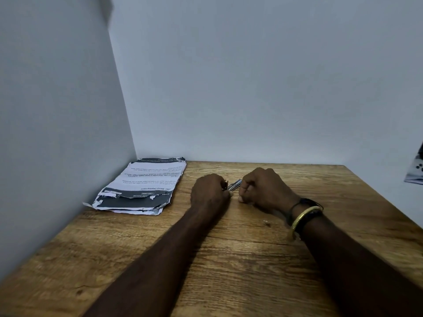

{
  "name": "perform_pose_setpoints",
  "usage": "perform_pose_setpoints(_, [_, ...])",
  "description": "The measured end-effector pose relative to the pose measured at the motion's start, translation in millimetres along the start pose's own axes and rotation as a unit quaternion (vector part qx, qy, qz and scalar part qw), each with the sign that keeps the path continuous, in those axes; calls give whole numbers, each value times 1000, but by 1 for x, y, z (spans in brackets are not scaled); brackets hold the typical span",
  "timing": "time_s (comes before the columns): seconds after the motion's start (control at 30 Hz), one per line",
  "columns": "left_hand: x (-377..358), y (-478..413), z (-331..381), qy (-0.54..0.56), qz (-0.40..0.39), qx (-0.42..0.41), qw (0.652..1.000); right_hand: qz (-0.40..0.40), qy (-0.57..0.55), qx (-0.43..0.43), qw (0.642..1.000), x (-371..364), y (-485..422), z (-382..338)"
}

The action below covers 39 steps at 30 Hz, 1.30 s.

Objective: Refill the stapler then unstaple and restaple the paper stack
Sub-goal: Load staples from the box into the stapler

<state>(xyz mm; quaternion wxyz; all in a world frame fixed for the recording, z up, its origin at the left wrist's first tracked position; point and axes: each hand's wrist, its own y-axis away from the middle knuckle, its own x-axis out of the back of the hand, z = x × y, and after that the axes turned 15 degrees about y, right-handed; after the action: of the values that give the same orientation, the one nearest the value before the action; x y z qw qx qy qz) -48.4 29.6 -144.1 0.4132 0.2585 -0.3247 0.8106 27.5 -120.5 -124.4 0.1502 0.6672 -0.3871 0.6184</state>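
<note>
A small metal stapler shows between my two hands at the middle of the wooden table; most of it is hidden by my fingers. My left hand curls round its left end. My right hand is curled at its right end with the thumb down on the table; whether it grips the stapler is hidden. The paper stack, printed sheets with torn dark edges, lies flat in the back left corner, apart from both hands.
Pale walls close the table at the left and back. A small bit of metal lies on the wood near my right wrist. A dark printed item shows at the far right edge, past the table.
</note>
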Motion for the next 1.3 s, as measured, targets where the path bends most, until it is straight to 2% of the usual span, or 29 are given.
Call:
perform_pose_setpoints(0.73, [5, -3, -1, 0, -25, 10, 1000, -17, 57, 46, 997, -14, -2, -6])
perform_pose_setpoints(0.93, [5, -2, -1, 5, -23, 8, 1000, 27, -28, 31, 999, -6, -4, 2])
perform_pose_setpoints(1.1, [4, -2, 0, 7, -23, 9, 1000, 28, -82, 11, 996, -5, -3, 11])
perform_pose_setpoints(1.3, [3, 0, 0, 9, -21, 6, 1000, 50, -88, 10, 995, -4, -3, 16])
